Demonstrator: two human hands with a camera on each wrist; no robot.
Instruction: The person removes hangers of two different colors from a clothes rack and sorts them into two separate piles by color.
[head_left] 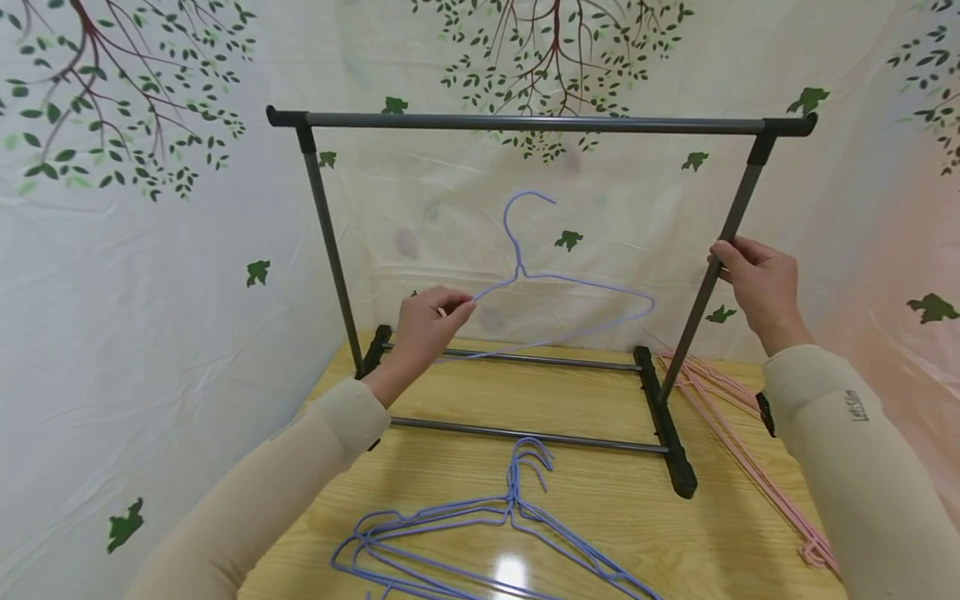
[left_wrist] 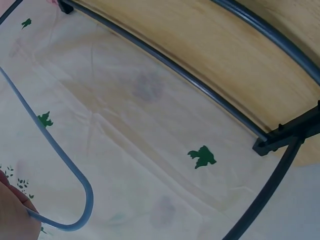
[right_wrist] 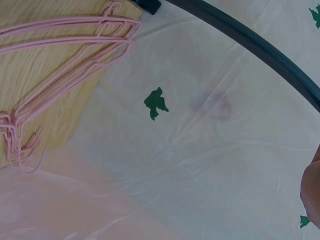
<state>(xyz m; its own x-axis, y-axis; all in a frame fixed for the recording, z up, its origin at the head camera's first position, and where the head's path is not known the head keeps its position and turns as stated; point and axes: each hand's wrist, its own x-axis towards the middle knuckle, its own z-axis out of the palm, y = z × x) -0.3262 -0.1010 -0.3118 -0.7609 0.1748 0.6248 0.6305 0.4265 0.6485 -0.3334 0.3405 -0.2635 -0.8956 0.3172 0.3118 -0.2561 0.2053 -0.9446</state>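
Note:
A blue wire hanger [head_left: 577, 281] is up in the air inside the frame of a dark clothes rack [head_left: 525, 123], its hook pointing up and below the top bar. My left hand [head_left: 435, 321] pinches its left shoulder between thumb and fingers. In the left wrist view the hanger's bent end [left_wrist: 85, 200] sticks out beyond the hand's edge. With thumb and fingers, my right hand [head_left: 765, 287] grips the rack's right upright [head_left: 708, 292] around its middle. Only a sliver of the right hand [right_wrist: 311, 187] shows in the right wrist view.
Several blue hangers [head_left: 442, 517] lie stacked on the wooden table [head_left: 480, 400] in front of the rack. Pink hangers [head_left: 750, 467] lie to the right of it, beside the rack's black foot [head_left: 667, 433]. A leaf-printed cloth [head_left: 187, 333] hangs behind and around the table.

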